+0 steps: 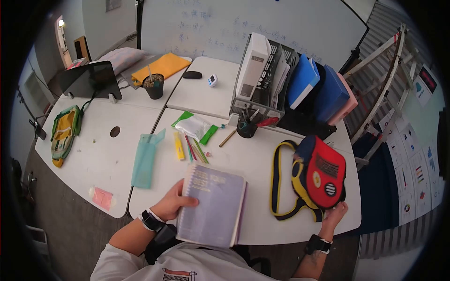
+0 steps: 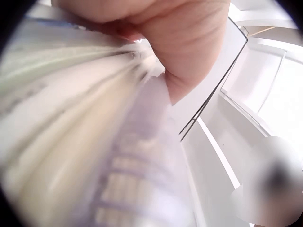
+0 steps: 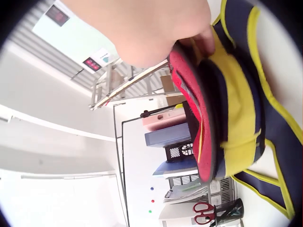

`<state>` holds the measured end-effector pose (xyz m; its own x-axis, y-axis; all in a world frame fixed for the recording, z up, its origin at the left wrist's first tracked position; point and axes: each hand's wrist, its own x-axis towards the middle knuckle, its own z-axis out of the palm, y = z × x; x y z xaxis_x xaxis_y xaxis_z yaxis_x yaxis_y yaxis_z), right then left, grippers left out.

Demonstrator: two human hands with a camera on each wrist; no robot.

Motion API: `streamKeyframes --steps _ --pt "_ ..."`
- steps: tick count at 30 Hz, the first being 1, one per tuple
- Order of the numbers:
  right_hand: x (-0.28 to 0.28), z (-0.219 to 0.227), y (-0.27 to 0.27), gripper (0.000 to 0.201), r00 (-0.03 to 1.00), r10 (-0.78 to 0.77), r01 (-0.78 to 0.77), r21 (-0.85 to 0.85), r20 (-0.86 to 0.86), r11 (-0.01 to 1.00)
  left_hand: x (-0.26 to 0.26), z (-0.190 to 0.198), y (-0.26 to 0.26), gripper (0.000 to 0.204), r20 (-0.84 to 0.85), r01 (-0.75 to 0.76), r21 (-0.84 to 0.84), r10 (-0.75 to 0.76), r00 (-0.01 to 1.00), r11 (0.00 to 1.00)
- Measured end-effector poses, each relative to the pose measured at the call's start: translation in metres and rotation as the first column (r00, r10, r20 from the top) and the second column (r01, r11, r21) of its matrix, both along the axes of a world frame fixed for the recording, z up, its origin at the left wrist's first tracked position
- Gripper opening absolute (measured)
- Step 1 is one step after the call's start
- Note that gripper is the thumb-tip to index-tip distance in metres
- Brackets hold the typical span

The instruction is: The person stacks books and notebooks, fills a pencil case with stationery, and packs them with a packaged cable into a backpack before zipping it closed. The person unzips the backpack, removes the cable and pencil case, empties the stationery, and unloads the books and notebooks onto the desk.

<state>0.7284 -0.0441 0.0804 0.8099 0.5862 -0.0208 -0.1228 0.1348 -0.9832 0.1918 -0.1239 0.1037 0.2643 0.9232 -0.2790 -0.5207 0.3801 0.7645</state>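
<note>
A spiral notebook with a lilac cover (image 1: 213, 203) is in my left hand (image 1: 174, 201), its thumb over the cover near the coil binding. In the left wrist view the notebook's page edges (image 2: 61, 123) fan out below the hand. On the right of the table lies a small red and navy backpack (image 1: 324, 171) with yellow-edged straps (image 1: 275, 187). My right hand (image 1: 335, 214) grips its near lower corner. The right wrist view shows fingers (image 3: 204, 42) bent over the backpack's edge by a yellow band; the other fingertips are hidden.
Beyond the notebook lie a teal pouch (image 1: 145, 161), a yellow highlighter-like tube (image 1: 179, 146), several coloured pens (image 1: 196, 151) and a green-white packet (image 1: 193, 126). A pen holder (image 1: 246, 127) stands before the file rack (image 1: 258, 105). A green-yellow bag (image 1: 65, 133) sits far left, near a potted plant (image 1: 153, 88).
</note>
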Motion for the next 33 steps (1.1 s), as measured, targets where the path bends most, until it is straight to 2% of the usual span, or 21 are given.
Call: streamKeyframes --steps 1,2,3,4,5,6,7,8,9,10,14,16,17,19,20,24,26,28,29,31,33 --pt "-0.004 -0.007 -0.001 0.010 1.000 0.001 -0.001 -0.013 0.001 1.000 -0.003 -0.008 -0.002 0.076 0.001 -0.001 -0.013 0.001 1.000 1.000" --pt "-0.010 -0.017 -0.001 0.011 0.943 -0.135 0.133 0.028 0.304 0.991 -0.004 -0.016 -0.005 0.076 -0.141 -0.083 -0.017 0.080 0.987 0.996" --pt "-0.018 -0.026 -0.002 0.014 0.781 -0.261 0.241 0.111 0.567 0.964 -0.006 -0.021 -0.008 0.076 -0.283 -0.163 -0.004 0.155 0.946 0.987" --pt "-0.064 -0.009 -0.018 0.015 0.738 -0.032 0.091 -0.052 0.674 0.995 -0.003 -0.023 -0.011 0.077 -0.365 -0.213 -0.035 0.186 0.912 0.976" --pt "-0.083 -0.028 -0.019 0.015 0.559 0.124 -0.112 -0.074 0.820 0.991 -0.001 -0.022 -0.012 0.077 -0.370 -0.215 -0.041 0.185 0.911 0.976" --pt "-0.128 -0.020 -0.032 0.015 0.696 0.525 -0.476 -0.233 0.490 0.848 0.001 -0.021 -0.013 0.079 -0.425 -0.230 -0.059 0.184 0.886 0.971" --pt "-0.159 -0.038 -0.036 0.021 0.489 0.709 -0.690 -0.271 0.509 0.671 0.003 -0.021 -0.014 0.080 -0.481 -0.243 -0.077 0.177 0.858 0.967" --pt "-0.195 -0.028 -0.047 0.032 0.311 0.914 -0.859 -0.336 0.260 0.387 0.005 -0.022 -0.015 0.080 -0.488 -0.236 -0.084 0.166 0.857 0.968" --pt "-0.219 -0.033 -0.053 0.045 0.156 0.984 -0.905 -0.386 0.089 0.179 0.008 -0.024 -0.017 0.080 -0.502 -0.241 -0.030 0.194 0.843 0.970" --pt "-0.244 -0.028 -0.058 0.050 0.104 0.994 -0.904 -0.415 0.011 0.100 0.008 -0.028 -0.018 0.079 -0.513 -0.245 0.026 0.223 0.829 0.969" --pt "-0.280 0.001 -0.050 0.042 0.032 0.999 -0.806 -0.590 0.020 0.038 -0.011 -0.053 -0.021 0.082 -0.401 -0.281 -0.004 0.256 0.880 0.960" --pt "-0.278 -0.003 -0.043 0.028 0.044 0.999 -0.864 -0.502 0.014 0.045 -0.021 -0.056 -0.022 0.083 -0.026 -0.281 -0.146 0.280 0.960 0.949" --pt "-0.274 -0.004 -0.039 0.028 0.038 0.999 -0.864 -0.503 0.011 0.039 -0.020 -0.055 -0.024 0.083 -0.026 -0.286 -0.149 0.286 0.958 0.947" --pt "-0.263 -0.004 -0.031 0.021 0.131 0.991 -0.855 -0.503 0.019 0.123 -0.013 -0.050 -0.027 0.084 -0.329 -0.226 -0.044 0.199 0.923 0.973" --pt "-0.259 0.001 -0.029 0.020 0.157 0.984 -0.809 -0.561 0.081 0.175 -0.010 -0.053 -0.027 0.086 -0.388 -0.226 0.036 0.222 0.895 0.973" --pt "-0.242 -0.012 -0.022 0.018 0.207 0.963 -0.823 -0.501 0.175 0.268 -0.008 -0.049 -0.023 0.087 -0.439 -0.219 0.055 0.221 0.871 0.974" --pt "-0.222 -0.025 -0.011 0.022 0.409 0.884 -0.724 -0.509 0.227 0.466 -0.009 -0.049 -0.020 0.095 -0.404 -0.226 -0.003 0.206 0.892 0.974" --pt "-0.196 -0.051 0.009 0.026 0.624 0.778 -0.744 -0.253 0.069 0.619 -0.008 -0.045 -0.019 0.095 -0.403 -0.240 -0.028 0.209 0.891 0.970" --pt "-0.187 -0.049 0.014 0.026 0.625 0.778 -0.743 -0.255 0.067 0.619 -0.008 -0.043 -0.018 0.094 -0.403 -0.251 -0.047 0.212 0.890 0.967" --pt "-0.178 -0.044 0.027 0.038 0.835 0.549 -0.548 -0.171 -0.045 0.819 -0.009 -0.042 -0.018 0.093 -0.395 -0.249 -0.041 0.213 0.894 0.968" --pt "-0.199 -0.022 0.015 0.035 0.853 0.522 -0.518 -0.166 -0.024 0.839 -0.009 -0.045 -0.019 0.092 -0.383 -0.251 -0.034 0.219 0.897 0.967"
